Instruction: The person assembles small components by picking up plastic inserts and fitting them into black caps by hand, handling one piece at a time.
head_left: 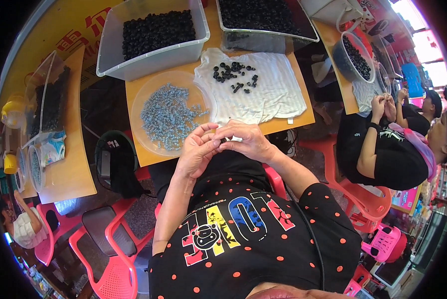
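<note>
My left hand [198,148] and my right hand [247,141] meet at the table's front edge, fingertips pinched together around something small and dark. The fingers hide most of it, so its kind cannot be made out. Just beyond them, left of centre, a round clear tray [144,89] carries a heap of small blue-grey coil-like pieces [166,117]. Right of the tray, a white cloth [275,97] is spread out, slightly wrinkled. Several small black round parts [228,72] lie loose on its far half.
Two clear plastic bins, one at far left [171,60] and another at far right [263,44], are heaped with black parts. On my right, a person [383,144] works at another table beside a round tub [339,57]. Red chairs [111,269] stand on both sides.
</note>
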Action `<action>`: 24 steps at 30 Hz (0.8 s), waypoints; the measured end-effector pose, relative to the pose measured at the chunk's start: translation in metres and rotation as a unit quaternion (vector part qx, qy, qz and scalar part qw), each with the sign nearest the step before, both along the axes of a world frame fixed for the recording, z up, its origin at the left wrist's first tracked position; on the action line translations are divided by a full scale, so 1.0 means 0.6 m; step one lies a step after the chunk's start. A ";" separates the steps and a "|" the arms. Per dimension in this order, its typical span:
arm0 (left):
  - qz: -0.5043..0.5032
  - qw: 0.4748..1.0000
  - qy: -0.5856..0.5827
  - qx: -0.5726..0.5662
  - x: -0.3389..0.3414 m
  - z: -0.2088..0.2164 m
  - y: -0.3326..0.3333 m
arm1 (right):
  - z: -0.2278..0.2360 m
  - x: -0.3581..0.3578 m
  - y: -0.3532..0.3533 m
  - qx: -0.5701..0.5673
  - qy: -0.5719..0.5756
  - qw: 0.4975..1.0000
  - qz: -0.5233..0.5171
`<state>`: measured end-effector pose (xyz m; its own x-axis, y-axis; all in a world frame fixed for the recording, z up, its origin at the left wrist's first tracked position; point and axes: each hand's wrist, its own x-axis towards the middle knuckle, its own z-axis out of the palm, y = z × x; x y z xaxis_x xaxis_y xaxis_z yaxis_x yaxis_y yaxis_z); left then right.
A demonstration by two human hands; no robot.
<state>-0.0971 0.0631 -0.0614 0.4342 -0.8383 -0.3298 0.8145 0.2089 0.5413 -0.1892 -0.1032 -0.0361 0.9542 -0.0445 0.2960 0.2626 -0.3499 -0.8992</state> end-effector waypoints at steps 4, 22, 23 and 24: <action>-0.023 0.999 0.023 -0.010 -0.004 -0.009 0.004 | 0.000 -0.008 0.009 0.010 -0.008 1.000 -0.010; -0.073 0.994 -0.014 -0.081 -0.001 0.024 0.012 | 0.024 -0.012 0.008 0.075 -0.045 0.995 0.043; -0.067 0.995 -0.011 -0.079 -0.004 0.029 0.013 | 0.026 -0.013 0.011 0.078 -0.042 0.995 0.044; -0.060 0.995 -0.008 -0.077 -0.007 0.031 0.013 | 0.026 -0.013 0.013 0.068 -0.054 0.996 0.037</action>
